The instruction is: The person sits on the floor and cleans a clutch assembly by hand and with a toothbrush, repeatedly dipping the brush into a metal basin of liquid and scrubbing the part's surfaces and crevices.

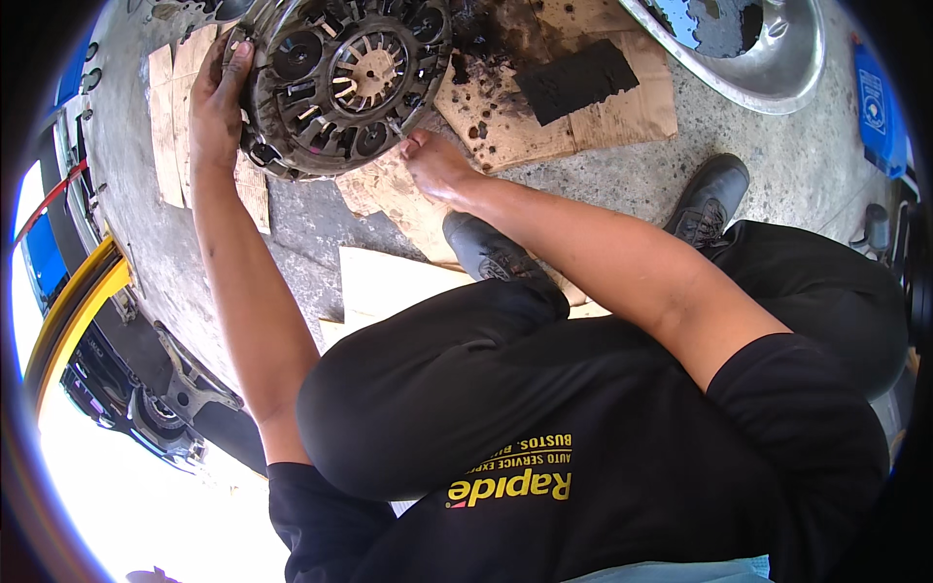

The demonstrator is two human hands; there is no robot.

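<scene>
A round, grimy clutch pressure plate [326, 102] is tilted up in front of me, with slotted metal fingers ringing its open middle. My left hand [224, 83] grips its left rim, thumb on the near side and the other fingers mostly hidden behind. At the plate's lower right edge is my right hand [437, 167], its fingers closed in a pinch. A small pale bit shows between those fingertips and the plate, too small to name. Whether the right fingers touch the rim I cannot tell.
Oil-stained cardboard [627, 121] covers part of the concrete floor, with a black sheet [578, 83] on it. A shiny metal basin [797, 68] stands at the far right, near a blue container [880, 117]. My dark shoes [714, 194] are close by. A yellow curved bar [73, 316] rises at left.
</scene>
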